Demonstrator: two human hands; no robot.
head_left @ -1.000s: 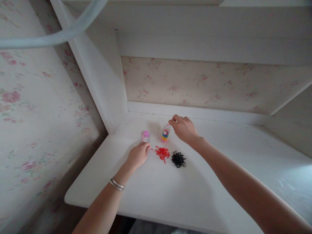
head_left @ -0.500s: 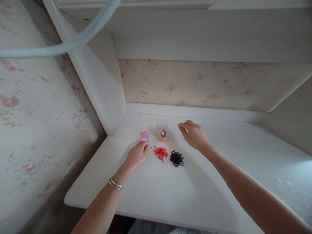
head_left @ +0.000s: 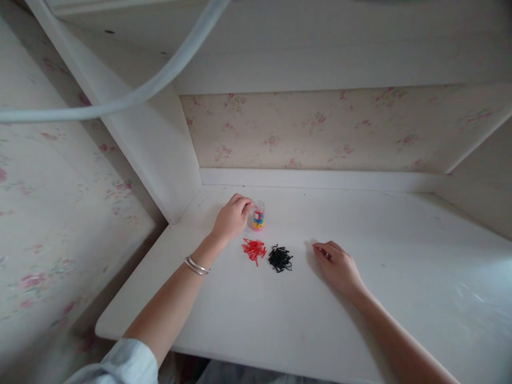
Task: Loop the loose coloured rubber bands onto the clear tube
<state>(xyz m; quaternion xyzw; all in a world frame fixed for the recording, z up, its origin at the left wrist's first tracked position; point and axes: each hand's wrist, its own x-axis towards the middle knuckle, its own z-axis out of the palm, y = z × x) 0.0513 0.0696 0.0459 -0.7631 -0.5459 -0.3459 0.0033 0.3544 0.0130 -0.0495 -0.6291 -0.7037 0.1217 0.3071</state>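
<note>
My left hand (head_left: 234,217) is closed in a pinch at the left of the jar's mouth, with a small red elastic band (head_left: 253,206) just showing at its fingertips. The clear jar (head_left: 258,216) stands upright and holds layers of yellow, blue and red pieces. In front of it lie a pile of red elastic bands (head_left: 254,250) and, beside that, a pile of black elastic bands (head_left: 280,258). To the right of the black pile, my right hand (head_left: 338,266) hovers low over the table, fingers pinched together; anything between them is too small to make out.
The white tabletop (head_left: 248,314) has a rounded front left corner. A white side panel (head_left: 160,144) and a shelf (head_left: 320,58) frame it. A pale curved tube (head_left: 160,80) crosses the upper left, close to the camera. Floral wallpaper (head_left: 296,130) covers the back.
My left hand has moved from beside the red pile up to the jar's mouth, and the pink lid is now hidden. My right hand has come down towards me, away from the jar.
</note>
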